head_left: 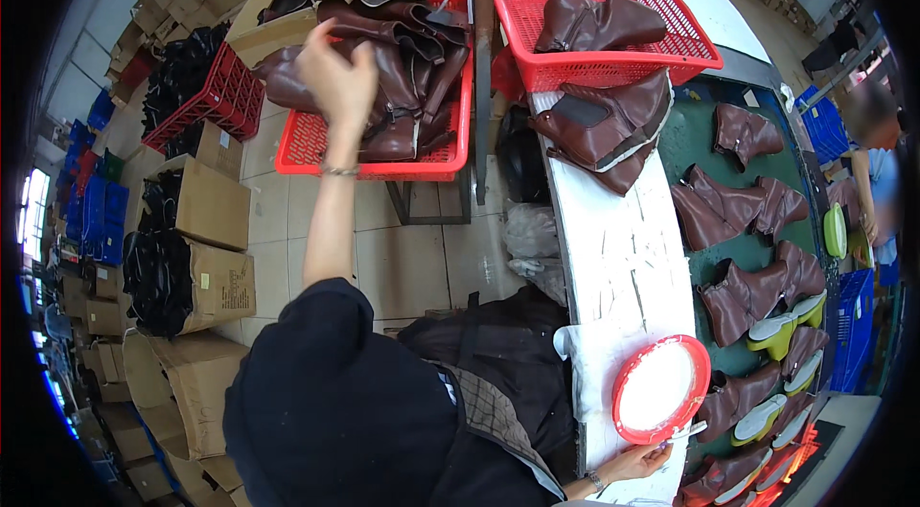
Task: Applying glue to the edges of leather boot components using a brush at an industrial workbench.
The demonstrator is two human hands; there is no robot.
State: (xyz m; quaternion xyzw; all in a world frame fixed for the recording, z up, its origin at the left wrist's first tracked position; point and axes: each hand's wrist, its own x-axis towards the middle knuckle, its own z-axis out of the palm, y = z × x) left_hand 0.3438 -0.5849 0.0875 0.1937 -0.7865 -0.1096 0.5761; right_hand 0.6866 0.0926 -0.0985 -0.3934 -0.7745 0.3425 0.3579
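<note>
Crowded with cartons (206,210), reaching left hand (337,76), fingers loosely curled and gripping nothing, into crate (316,154) of brown uppers (402,76) beside desk (613,267); better pinching one upper cleanly, while right hand (637,459) resting clamped on brush (692,429) by glue dish (661,387).

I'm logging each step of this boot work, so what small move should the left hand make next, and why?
Probably close the left hand on one brown leather boot upper and lift it out of the red plastic basket. The hand is already raised over that pile with fingers loosely curled, gripping nothing clearly, while the right hand rests at the white bench edge beside the red round dish.
</note>
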